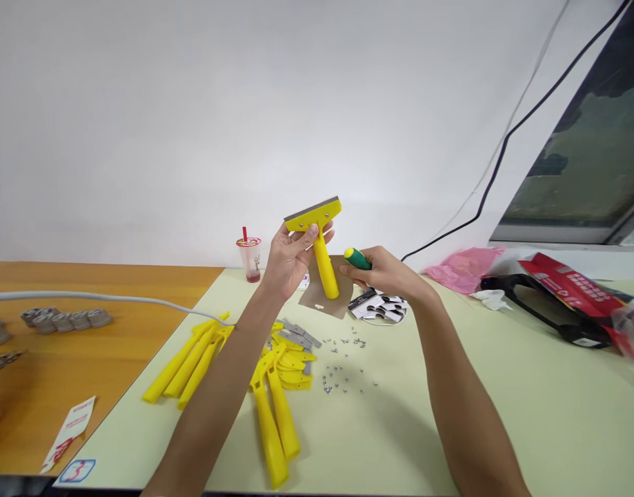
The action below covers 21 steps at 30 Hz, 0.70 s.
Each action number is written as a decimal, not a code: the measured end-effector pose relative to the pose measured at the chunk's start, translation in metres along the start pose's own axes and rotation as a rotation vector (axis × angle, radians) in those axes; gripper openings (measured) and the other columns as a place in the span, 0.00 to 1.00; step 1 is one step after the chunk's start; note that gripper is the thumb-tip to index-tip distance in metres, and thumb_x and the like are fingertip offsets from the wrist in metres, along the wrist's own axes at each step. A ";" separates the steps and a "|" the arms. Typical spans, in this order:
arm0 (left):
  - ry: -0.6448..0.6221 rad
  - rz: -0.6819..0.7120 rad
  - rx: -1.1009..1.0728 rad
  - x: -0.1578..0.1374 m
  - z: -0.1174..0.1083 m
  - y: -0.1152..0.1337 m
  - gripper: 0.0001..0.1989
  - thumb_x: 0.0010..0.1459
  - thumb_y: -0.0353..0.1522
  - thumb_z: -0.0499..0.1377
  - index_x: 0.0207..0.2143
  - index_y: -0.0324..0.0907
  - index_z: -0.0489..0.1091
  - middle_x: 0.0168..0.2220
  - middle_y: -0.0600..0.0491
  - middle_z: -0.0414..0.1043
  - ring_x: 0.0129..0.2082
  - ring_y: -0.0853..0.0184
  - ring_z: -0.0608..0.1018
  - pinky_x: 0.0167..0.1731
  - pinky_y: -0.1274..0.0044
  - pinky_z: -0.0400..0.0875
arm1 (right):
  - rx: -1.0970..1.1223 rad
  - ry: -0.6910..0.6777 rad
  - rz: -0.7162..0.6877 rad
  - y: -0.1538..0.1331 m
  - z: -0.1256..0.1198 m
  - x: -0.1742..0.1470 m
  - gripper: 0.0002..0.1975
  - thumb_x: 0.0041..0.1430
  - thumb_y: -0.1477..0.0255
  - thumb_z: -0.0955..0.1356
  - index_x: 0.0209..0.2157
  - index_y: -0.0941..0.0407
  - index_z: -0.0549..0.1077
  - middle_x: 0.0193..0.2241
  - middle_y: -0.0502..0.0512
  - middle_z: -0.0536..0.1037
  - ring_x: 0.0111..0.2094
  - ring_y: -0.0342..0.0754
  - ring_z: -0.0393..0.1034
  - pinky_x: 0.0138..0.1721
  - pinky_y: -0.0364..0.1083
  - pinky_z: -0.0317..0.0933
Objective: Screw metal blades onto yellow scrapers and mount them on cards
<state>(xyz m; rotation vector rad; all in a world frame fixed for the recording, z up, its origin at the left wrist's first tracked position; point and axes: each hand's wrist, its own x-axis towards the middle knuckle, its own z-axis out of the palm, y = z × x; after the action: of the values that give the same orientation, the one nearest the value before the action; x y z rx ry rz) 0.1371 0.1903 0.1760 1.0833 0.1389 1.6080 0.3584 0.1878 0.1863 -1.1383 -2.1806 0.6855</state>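
Observation:
My left hand [290, 257] is closed round the neck of a yellow scraper [325, 266], raised above the table. A grey blade edge runs along the scraper's tilted head, and two screws show on its face. In my right hand [381, 269] is a screwdriver with a green and yellow handle [358, 259]; its shaft is hidden. Below lie several yellow scraper handles [276, 421], with yellow head pieces [294, 364] and grey blades [299, 335] heaped beside them. Small screws [337, 379] are scattered over the table right of the heap.
A brown sheet [317, 304] and printed black-and-white cards [381, 307] lie behind. Against the wall stands a drink cup [251, 261] with a red straw. A pink bag [464, 266] and a red-and-black package [570, 297] lie at right. A white cable [114, 298] crosses the left.

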 end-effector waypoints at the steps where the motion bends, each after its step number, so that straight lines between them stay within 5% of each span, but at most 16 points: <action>1: -0.014 -0.001 0.007 0.000 -0.002 0.000 0.23 0.58 0.28 0.77 0.53 0.46 0.76 0.55 0.50 0.84 0.68 0.49 0.79 0.74 0.53 0.67 | 0.033 0.001 0.023 0.003 -0.001 0.000 0.25 0.67 0.53 0.73 0.24 0.54 0.66 0.19 0.45 0.66 0.21 0.41 0.54 0.25 0.46 0.50; 9: -0.073 -0.006 0.089 -0.002 -0.003 0.004 0.23 0.54 0.34 0.80 0.48 0.49 0.75 0.47 0.52 0.84 0.64 0.49 0.81 0.66 0.52 0.76 | 0.237 -0.066 0.056 0.016 -0.003 0.004 0.28 0.64 0.43 0.75 0.25 0.51 0.69 0.14 0.46 0.61 0.21 0.47 0.62 0.24 0.47 0.57; 14: -0.113 0.007 0.322 0.001 -0.009 0.004 0.19 0.52 0.38 0.82 0.40 0.44 0.79 0.44 0.50 0.84 0.52 0.56 0.85 0.57 0.64 0.82 | 0.352 0.001 0.016 0.018 0.002 0.008 0.32 0.63 0.42 0.76 0.23 0.51 0.63 0.15 0.44 0.56 0.22 0.48 0.67 0.24 0.47 0.60; 18: -0.141 -0.024 0.561 0.003 -0.020 0.009 0.20 0.49 0.38 0.82 0.41 0.42 0.83 0.42 0.49 0.86 0.43 0.60 0.86 0.45 0.70 0.84 | 0.444 0.038 -0.004 0.020 0.005 0.011 0.25 0.63 0.46 0.77 0.37 0.54 0.77 0.15 0.43 0.54 0.34 0.57 0.78 0.21 0.44 0.57; 21: -0.145 -0.084 0.691 0.004 -0.025 0.017 0.19 0.49 0.39 0.82 0.40 0.43 0.84 0.40 0.48 0.86 0.40 0.58 0.86 0.41 0.69 0.84 | 0.436 0.046 0.001 0.020 0.008 0.013 0.23 0.64 0.50 0.77 0.43 0.57 0.78 0.15 0.43 0.61 0.24 0.48 0.69 0.21 0.45 0.56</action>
<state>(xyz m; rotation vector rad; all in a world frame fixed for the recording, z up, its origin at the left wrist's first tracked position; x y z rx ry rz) 0.1075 0.1987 0.1740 1.6866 0.6698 1.4250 0.3583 0.2075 0.1705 -0.9136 -1.8661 1.0604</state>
